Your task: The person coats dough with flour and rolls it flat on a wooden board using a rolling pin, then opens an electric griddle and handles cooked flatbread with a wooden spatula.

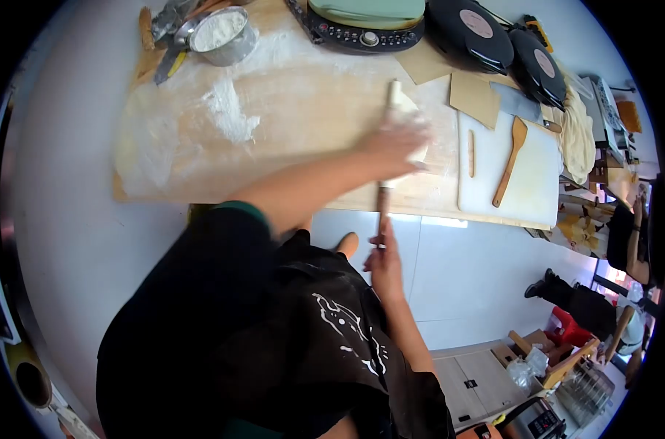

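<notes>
My right hand (386, 265) is closed around the dark brown end of a rolling pin (383, 205), which sticks out over the table's near edge. Pale dough (404, 102) lies at the far part of the pin and looks wrapped round it, though I cannot tell how tightly. Reaching across from the left, my left hand (400, 146) is over the dough and pin. Motion smears its fingers, so their grip does not show. Beneath is a floured wooden board (310, 110), with a small heap of flour (231, 110) to the left.
A metal bowl of flour (221, 33) stands at the back left. Round electric griddles (365, 29) line the back. At right, a wooden spatula (511, 161) lies on a white cutting board (479, 186), with a cleaver (519, 102) behind it. Another person (588, 300) is far right.
</notes>
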`<state>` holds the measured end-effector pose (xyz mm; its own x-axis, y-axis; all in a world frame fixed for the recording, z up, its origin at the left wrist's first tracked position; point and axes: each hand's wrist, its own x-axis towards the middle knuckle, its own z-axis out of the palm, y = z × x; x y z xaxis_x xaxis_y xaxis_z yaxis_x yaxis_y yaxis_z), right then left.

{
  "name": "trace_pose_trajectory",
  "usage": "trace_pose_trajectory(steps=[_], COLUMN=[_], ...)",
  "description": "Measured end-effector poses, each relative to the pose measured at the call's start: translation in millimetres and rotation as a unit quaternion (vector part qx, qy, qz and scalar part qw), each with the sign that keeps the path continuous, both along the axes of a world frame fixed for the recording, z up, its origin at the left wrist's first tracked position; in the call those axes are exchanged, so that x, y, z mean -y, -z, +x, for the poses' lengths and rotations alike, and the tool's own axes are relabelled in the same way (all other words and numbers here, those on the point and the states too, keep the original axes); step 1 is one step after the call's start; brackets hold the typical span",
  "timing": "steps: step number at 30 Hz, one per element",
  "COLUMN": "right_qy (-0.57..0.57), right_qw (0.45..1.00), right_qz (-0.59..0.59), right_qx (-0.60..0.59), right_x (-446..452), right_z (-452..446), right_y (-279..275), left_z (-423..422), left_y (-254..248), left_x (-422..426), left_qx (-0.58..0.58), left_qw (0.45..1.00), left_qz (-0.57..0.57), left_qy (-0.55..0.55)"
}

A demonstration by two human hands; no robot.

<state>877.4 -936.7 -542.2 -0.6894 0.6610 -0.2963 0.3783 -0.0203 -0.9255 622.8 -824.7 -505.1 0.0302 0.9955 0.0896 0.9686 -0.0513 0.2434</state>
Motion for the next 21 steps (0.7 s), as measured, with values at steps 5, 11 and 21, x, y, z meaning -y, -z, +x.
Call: trace_pose_trajectory(steps=[5,11,21], right_qy=[-0.061,-0.065,-0.131], right_qw=[0.970,0.972,0.892], right_qz=[-0.234,0.226,0.409], right_qx=[0.007,0.017,0.137], right_x=[12,-45,-119], right_z=[-92,-74,10], right_y=[-54,-19,-55], left_z=[-111,-101,-85], left_y=[60,-10,32], left_x=[112,123,72], left_qx=[0.420,0.652,0.044], left_qw=[0.855,0.580,0.997], left_qz=[0.012,-0.110,0.037], left_qy=[-0.305,-0.476,-0.046])
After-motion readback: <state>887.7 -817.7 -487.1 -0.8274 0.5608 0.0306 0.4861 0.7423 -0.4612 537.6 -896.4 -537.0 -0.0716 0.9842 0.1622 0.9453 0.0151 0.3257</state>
